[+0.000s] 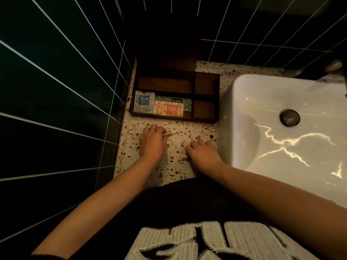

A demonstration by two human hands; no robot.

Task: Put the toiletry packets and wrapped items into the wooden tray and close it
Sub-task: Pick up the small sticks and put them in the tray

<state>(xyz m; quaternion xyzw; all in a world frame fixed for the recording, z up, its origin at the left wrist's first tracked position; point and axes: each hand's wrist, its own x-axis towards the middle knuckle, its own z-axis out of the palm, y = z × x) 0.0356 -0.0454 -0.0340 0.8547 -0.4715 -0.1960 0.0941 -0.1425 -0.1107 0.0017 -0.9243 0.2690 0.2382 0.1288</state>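
The dark wooden tray (206, 120) sits open on the speckled counter, its lid (167, 53) standing up against the wall behind. In its front left compartment lie a blue shower-cap packet (143, 103), an orange packet (168, 109) and a green patterned packet (185, 105). My left hand (152, 142) rests on the counter in front of the tray, closed around a thin wrapped stick (170, 134). My right hand (203, 152) lies palm down over another thin wrapped item (183, 158), whose end pokes out to its left; whether the fingers grip it is hidden.
A white basin (281, 119) with a dark drain (289, 117) fills the right side, close beside the tray. Dark tiled walls (56, 91) rise at the left and back. The terrazzo counter (176, 145) is narrow between wall and basin.
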